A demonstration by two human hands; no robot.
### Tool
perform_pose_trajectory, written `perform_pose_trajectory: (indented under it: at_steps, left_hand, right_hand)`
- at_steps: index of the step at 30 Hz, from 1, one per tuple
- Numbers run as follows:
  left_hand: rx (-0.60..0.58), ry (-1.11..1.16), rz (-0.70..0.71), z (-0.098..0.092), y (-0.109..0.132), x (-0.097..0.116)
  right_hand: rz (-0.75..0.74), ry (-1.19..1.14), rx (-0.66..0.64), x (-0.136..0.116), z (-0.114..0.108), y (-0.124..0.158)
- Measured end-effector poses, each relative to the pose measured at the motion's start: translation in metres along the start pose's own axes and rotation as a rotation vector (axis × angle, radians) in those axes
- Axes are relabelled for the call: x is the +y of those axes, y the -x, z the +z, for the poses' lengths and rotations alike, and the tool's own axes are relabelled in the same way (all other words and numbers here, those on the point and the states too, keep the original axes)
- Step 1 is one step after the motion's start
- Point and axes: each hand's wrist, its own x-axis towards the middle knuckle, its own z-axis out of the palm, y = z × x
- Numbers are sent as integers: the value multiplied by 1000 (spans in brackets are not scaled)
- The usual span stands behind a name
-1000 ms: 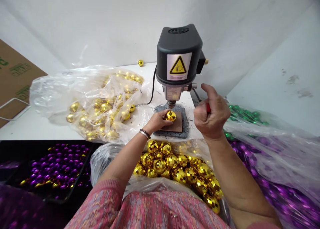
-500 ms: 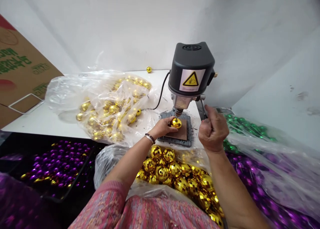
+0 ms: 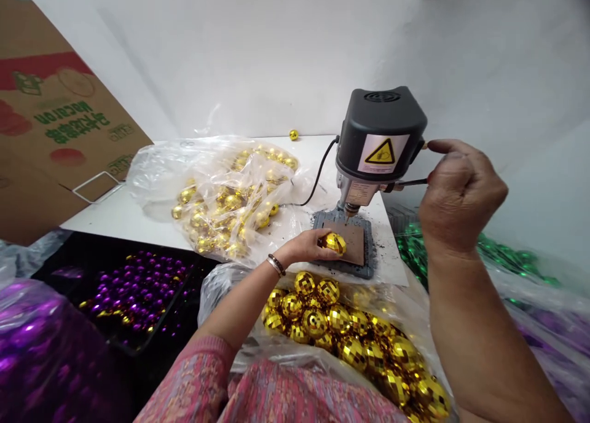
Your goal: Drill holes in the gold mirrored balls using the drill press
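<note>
I have the gold mirror-faceted ball in the left hand, so I set my dial's centre there. The left thumb and forefinger pinch it from the nine o'clock side; the remaining fingertips are hidden. It sits over the near left part of the brown board on the grey drill base; whether it touches the board, I cannot tell. The drill bit hangs at one o'clock, just beside the ball and apart from it. Further out along one o'clock stands the black bench drill.

The right hand is between two and three o'clock. Its forefinger points straight out to the brass-coloured knob; from here I can't confirm contact. The other fingers curl around the end of the feed lever, their tips out of my sight.

At half past five I see larger gold faceted balls in an open plastic bag. Just past nine lies a clear plastic bag of gold balls on the white table, with a single small gold ball at eleven. Green balls lie at three.
</note>
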Motion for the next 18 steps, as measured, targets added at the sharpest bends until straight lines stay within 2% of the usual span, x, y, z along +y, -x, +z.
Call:
perform_pose_trajectory:
  at_steps: [2,4,6,7,9,10,12,14,15,18]
  left_hand:
    - [-230,-16,17,2,12,11]
    - [-405,-13,26,11,20,24]
    - [-493,46,53,20,22,34]
    - [-498,83,70,21,22,36]
    - [-398,93,74,15,21,36]
    - [-281,34,46,6,20,33]
    - [38,-230,-85,-19,19,22]
    - [339,-644,-269,-49,21,6]
    - [377,-845,-373,-63,23,-2]
    - [409,-997,-509,-90,31,-25]
  right_hand:
    - [-13,-9,18,2,-1,3]
    - [-22,-2,20,4,-1,5]
    - [-35,16,-2,4,-3,5]
    - [-42,22,-13,4,-4,5]
    - [-50,25,-25,5,-6,6]
    - [-51,23,-29,5,-6,6]
    - [-50,15,-37,6,-7,8]
    - [-48,8,-45,7,-7,11]
    - [-47,4,-46,8,-7,11]
    - [-46,-13,-38,9,-7,13]
